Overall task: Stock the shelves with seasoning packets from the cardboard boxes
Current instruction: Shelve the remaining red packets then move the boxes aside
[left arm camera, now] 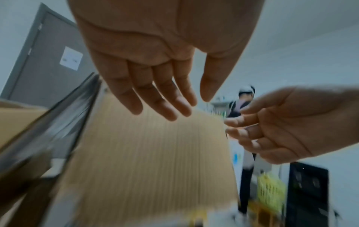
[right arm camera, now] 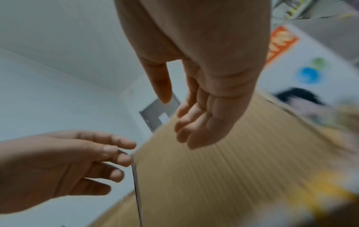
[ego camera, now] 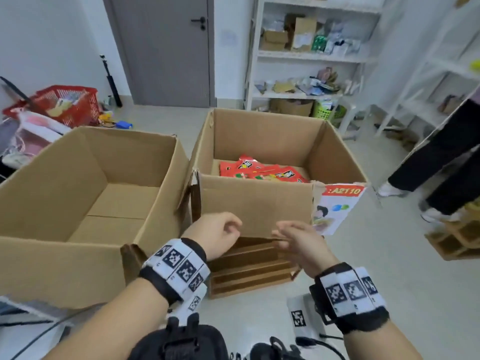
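Cardboard box (ego camera: 255, 203) front, left hand (ego camera: 217, 233) fingers loosely curled, right hand (ego camera: 298, 241) fingers relaxed, both empty

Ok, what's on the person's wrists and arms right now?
Both forearms are bare, with no sleeves. The left hand and right hand are ungloved. Each wrist carries a black band wrapped with white blocks printed with square black-and-white markers.

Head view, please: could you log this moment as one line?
left hand: open, empty | right hand: open, empty | red packets: in right box | left box: no packets seen
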